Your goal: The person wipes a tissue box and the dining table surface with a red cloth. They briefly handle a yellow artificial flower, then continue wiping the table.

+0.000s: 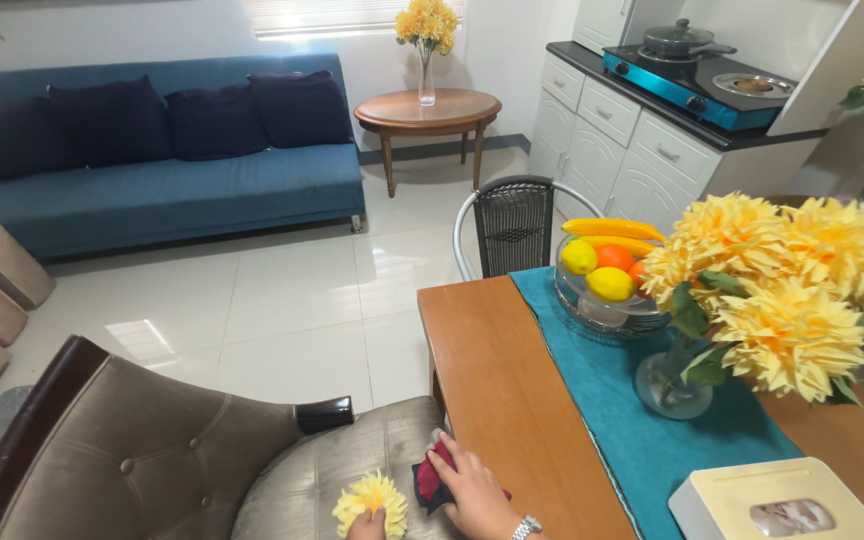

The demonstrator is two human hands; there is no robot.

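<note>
Under both hands spreads a padded grey-brown armchair [252, 460], its seat cut off below. The right hand [472, 490] lies flat, fingers spread, on a dark red-and-navy cloth [430, 480], mostly hidden beneath it. Just left, the left hand [365, 526], barely in view, pinches a yellow flower [372, 497].
</note>
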